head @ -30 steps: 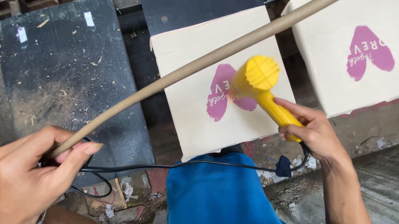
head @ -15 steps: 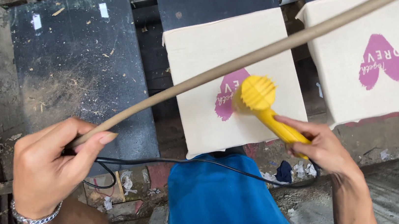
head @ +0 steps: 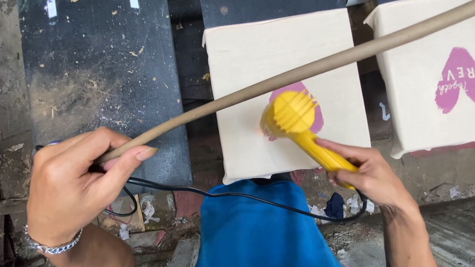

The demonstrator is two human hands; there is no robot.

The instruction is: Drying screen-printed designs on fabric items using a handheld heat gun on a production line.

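Observation:
My left hand (head: 75, 180) grips the near end of a long beige hose (head: 324, 65) that runs up and to the right across the view. My right hand (head: 365, 173) holds a yellow heat gun (head: 298, 121) by its handle, nozzle pointed down at a pink heart print (head: 314, 121) on a cream fabric piece (head: 276, 53) stretched over a dark board. The gun's black cord (head: 220, 195) loops back toward my left hand. The gun hides most of the print.
A second cream fabric piece (head: 420, 85) with a pink heart print (head: 461, 80) lies to the right. A bare black board (head: 102, 77) with dust sits to the left. My blue garment (head: 260, 237) fills the lower middle; paper scraps litter the floor.
The view has shifted so the boards sit further right and lower. The heat gun has stayed over the middle heart print, and my left hand keeps its grip on the hose.

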